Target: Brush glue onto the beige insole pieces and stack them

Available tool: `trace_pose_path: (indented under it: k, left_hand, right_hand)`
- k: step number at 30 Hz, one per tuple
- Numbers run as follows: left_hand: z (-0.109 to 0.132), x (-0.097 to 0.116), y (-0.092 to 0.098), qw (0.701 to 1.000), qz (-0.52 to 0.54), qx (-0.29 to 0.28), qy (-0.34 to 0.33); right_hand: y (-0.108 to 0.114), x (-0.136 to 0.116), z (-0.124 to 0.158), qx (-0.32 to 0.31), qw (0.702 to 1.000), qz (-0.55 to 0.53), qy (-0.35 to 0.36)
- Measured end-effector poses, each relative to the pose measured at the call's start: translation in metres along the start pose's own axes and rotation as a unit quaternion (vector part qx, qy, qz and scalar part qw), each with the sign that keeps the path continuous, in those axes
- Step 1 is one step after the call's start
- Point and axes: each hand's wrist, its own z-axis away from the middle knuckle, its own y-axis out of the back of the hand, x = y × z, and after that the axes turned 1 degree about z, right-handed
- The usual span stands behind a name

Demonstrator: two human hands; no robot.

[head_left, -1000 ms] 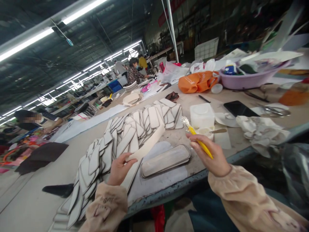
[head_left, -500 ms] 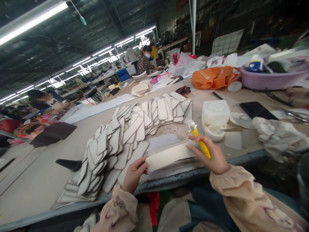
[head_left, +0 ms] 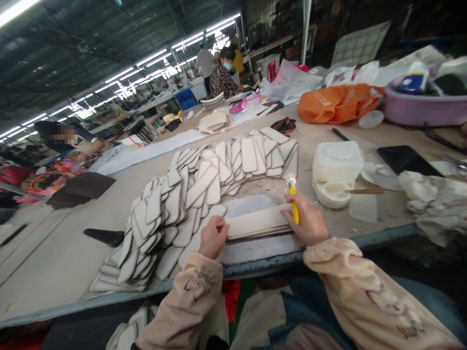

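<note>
My right hand [head_left: 310,224] is closed around a yellow-handled brush [head_left: 295,209], its bristle end coated in white paste. That hand also touches the right end of a low stack of long off-white panels [head_left: 259,221] near the table edge. At the stack's left end, my left hand [head_left: 213,239] is closed, fingertips pinched together; a small shiny bit shows at them, too small to name. Pale sheets [head_left: 248,205] lie around the stack. To the left spreads a big overlapping pile of rounded off-white pieces with dark edges [head_left: 197,189].
A white plastic container [head_left: 337,158] with paste and a flat stick [head_left: 367,191] stands right of my hand. Beyond are a black phone [head_left: 408,159], crumpled cloth [head_left: 430,194], an orange bag [head_left: 339,104] and a purple basin [head_left: 425,109]. Co-workers sit farther back.
The long panel, earlier lifted and tilted between my hands, now lies flat on the stack. My left hand has curled closed, and the brush stands more upright. The view has shifted slightly.
</note>
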Motion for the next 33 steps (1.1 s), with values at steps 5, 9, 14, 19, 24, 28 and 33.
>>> trace_pose_path:
  k: [5, 9, 14, 19, 24, 28, 33]
  left_hand:
    - [0.001, -0.004, -0.005, 0.999, -0.026, -0.005, -0.018]
    - [0.001, -0.005, -0.006, 0.999, -0.042, -0.009, -0.025]
    - [0.005, -0.01, -0.005, 0.999, 0.009, 0.01, -0.035]
    - [0.018, -0.02, 0.001, 0.988, 0.029, 0.09, -0.121]
    - [0.032, -0.033, -0.002, 0.947, -0.023, 0.11, -0.302]
    - [0.033, -0.041, -0.009, 0.924, -0.05, 0.091, -0.369]
    - [0.032, -0.044, -0.012, 0.919, -0.05, 0.107, -0.376]
  right_hand:
    - [-0.003, 0.001, -0.001, -0.003, 1.0, 0.023, -0.002]
    - [-0.005, 0.001, -0.001, -0.016, 0.999, 0.031, -0.008]
    - [-0.007, 0.001, -0.001, -0.025, 0.999, 0.042, -0.009]
    - [-0.009, 0.003, -0.001, -0.016, 0.999, 0.038, -0.001]
    - [-0.01, 0.003, 0.0, 0.001, 0.999, 0.032, 0.01]
    - [-0.011, 0.003, 0.001, 0.0, 1.0, 0.028, 0.005]
    - [-0.013, 0.005, 0.001, -0.014, 0.999, 0.039, 0.004]
